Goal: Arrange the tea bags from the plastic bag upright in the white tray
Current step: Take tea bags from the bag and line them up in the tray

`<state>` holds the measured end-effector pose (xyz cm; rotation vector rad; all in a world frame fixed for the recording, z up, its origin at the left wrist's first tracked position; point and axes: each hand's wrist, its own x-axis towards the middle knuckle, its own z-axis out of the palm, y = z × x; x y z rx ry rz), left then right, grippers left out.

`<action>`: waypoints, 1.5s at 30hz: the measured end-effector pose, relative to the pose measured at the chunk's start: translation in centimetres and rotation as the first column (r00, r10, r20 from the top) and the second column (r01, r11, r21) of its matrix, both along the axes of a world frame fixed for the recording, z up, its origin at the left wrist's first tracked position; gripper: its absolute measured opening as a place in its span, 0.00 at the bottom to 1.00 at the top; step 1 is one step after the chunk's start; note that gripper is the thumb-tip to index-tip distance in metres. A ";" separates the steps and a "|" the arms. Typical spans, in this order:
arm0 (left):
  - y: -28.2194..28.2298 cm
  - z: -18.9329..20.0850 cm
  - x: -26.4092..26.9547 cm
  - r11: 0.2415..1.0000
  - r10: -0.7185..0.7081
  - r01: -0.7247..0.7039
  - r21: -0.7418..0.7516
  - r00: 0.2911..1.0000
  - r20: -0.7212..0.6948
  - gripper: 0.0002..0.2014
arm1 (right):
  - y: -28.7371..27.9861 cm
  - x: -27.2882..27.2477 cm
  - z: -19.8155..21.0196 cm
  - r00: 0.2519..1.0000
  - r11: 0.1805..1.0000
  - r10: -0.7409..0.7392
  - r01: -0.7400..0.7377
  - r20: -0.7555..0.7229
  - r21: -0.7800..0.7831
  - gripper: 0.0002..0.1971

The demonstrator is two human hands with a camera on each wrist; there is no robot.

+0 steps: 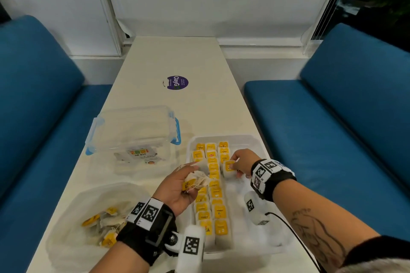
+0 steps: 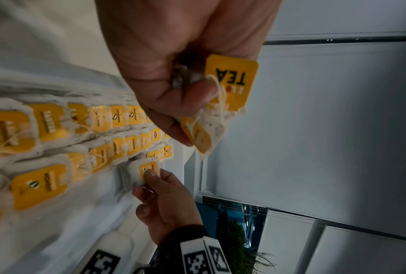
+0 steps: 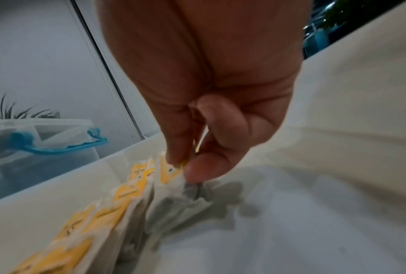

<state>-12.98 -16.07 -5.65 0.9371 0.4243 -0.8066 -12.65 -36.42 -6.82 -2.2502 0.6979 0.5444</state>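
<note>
Tea bag pinched upright in right hand; bunch clutched in left hand.

Tray right of plastic bag — clear box behind bag.

Yellow-tagged tea bags stand upright in rows in white tray; more lie loose in plastic bag, left.

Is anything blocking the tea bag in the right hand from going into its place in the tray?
Nothing visible does. The right hand pinches a tea bag already inside the tray, at the end of the right-hand row. The tray floor beside that row is bare.
</note>
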 end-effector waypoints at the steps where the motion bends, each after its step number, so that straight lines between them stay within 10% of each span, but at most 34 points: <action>1: 0.1 -0.2 0.0 1.000 0.001 -0.001 0.000 1.000 -0.005 0.05 | 0.1 0.2 -0.2 1.000 1.000 -0.007 0.007 0.000 0.007 0.05; 13: 0.4 -0.7 0.0 0.999 -0.011 0.009 -0.042 0.999 -0.036 0.09 | 1.1 0.8 -1.0 0.979 0.984 -0.068 0.098 0.194 -0.149 0.25; 20: 0.1 0.0 0.2 0.984 -0.058 0.050 -0.174 0.998 -0.040 0.22 | 3.8 -2.0 5.3 0.933 0.893 0.030 -0.186 0.358 0.409 0.05; 26: -0.6 0.2 -0.2 0.965 -0.149 0.157 -0.208 0.987 0.056 0.19 | 4.4 -3.1 6.7 0.899 0.928 0.159 -0.277 0.408 0.248 0.07; 34: -0.5 0.4 -0.4 0.993 -0.065 0.069 -0.098 0.997 0.045 0.20 | 4.1 -4.0 6.5 0.765 0.968 -0.119 -0.051 0.632 0.244 0.09; 40: -1.1 1.0 -0.2 0.998 -0.051 0.044 0.037 0.974 0.222 0.06 | 5.4 -5.3 4.3 0.570 0.944 0.327 -0.232 0.754 -0.234 0.05; 45: -1.0 1.2 0.0 0.988 -0.070 0.017 0.154 0.936 0.344 0.06 | 5.1 -5.9 4.4 0.617 0.985 0.123 -0.170 0.778 -0.021 0.08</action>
